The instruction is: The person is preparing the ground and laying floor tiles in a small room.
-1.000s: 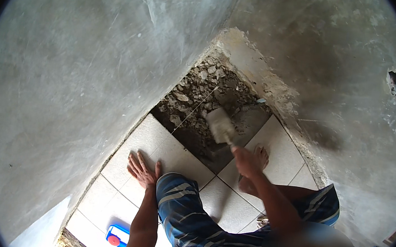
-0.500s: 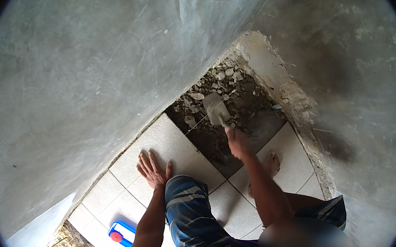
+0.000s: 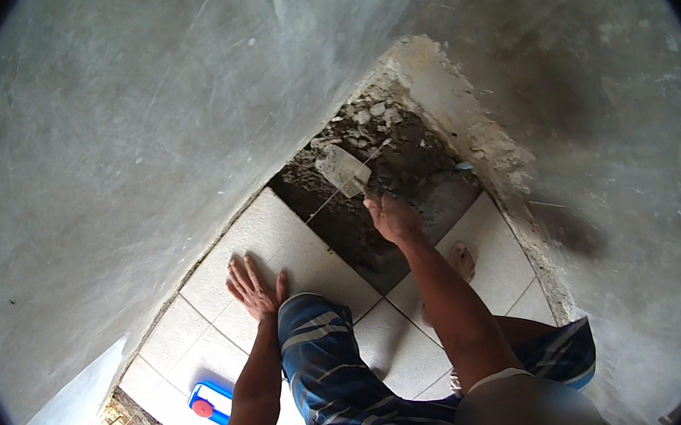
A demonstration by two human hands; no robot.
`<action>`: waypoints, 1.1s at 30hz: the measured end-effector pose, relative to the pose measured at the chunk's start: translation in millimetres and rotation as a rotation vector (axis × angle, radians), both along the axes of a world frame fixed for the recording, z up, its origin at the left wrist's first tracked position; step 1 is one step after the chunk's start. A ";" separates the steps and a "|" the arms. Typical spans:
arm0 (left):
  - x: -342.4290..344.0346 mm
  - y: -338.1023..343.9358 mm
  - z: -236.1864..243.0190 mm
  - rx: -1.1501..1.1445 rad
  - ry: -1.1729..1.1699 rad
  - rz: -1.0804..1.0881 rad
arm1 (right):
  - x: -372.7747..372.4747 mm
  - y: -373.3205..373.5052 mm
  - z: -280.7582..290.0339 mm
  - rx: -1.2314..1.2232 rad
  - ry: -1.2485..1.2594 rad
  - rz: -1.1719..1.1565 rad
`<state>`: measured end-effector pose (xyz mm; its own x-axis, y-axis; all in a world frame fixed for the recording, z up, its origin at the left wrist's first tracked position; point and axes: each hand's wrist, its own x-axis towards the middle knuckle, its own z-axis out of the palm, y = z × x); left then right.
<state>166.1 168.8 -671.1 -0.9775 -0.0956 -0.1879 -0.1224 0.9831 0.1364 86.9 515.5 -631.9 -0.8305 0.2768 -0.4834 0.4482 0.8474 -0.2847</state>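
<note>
My right hand (image 3: 395, 218) is wrapped round the handle of a trowel (image 3: 343, 170), whose flat, mortar-smeared blade lies over the rubble at the left side of the untiled corner. Dark soil and broken stones (image 3: 375, 121) fill that corner, with a smoother grey patch (image 3: 446, 199) on its right. A thin string (image 3: 326, 204) runs across the pit, and the blade overlaps it. Flat on a pale floor tile (image 3: 302, 258), my left hand (image 3: 256, 288) rests with its fingers spread, beside my bent left knee.
Grey plastered walls (image 3: 142, 125) meet at the far corner; the right one has a rough, chipped foot (image 3: 489, 145). A blue-framed object with a red round part (image 3: 204, 408) lies on the tiles by my left forearm. My bare foot (image 3: 461, 262) stands right of the pit.
The trowel blade has swung left across the rubble, toward the left wall, with my right hand following. My left hand stays planted on the tile. The whole view has shifted slightly.
</note>
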 end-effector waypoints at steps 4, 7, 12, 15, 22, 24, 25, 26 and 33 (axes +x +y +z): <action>2.4 -3.2 -2.5 -0.018 -0.049 0.018 | 41.8 -8.8 9.1 -0.144 -0.091 0.096; 5.4 2.6 -13.9 -0.043 0.023 -0.001 | 111.8 14.4 14.4 -0.025 -0.091 0.189; 1.4 1.1 -6.8 -0.020 0.093 -0.013 | 167.9 51.8 137.6 0.338 0.277 0.009; 1.9 5.4 -6.9 -0.012 0.040 -0.004 | 162.6 78.1 177.0 0.068 -0.081 -0.210; 3.1 4.8 -1.8 -0.023 0.131 -0.040 | 164.0 161.4 212.1 0.306 -0.291 0.327; 1.8 4.4 -0.2 -0.035 0.132 -0.029 | 164.0 180.0 207.5 0.278 -0.307 0.363; 1.5 5.7 -0.1 -0.035 0.136 -0.033 | 162.9 187.3 204.5 0.257 -0.325 0.382; 2.5 7.0 0.6 -0.034 0.122 -0.029 | 165.5 192.0 196.7 0.256 -0.322 0.396; 11.7 8.0 -3.7 -0.082 0.141 -0.062 | 187.8 198.4 105.7 0.236 -0.292 0.173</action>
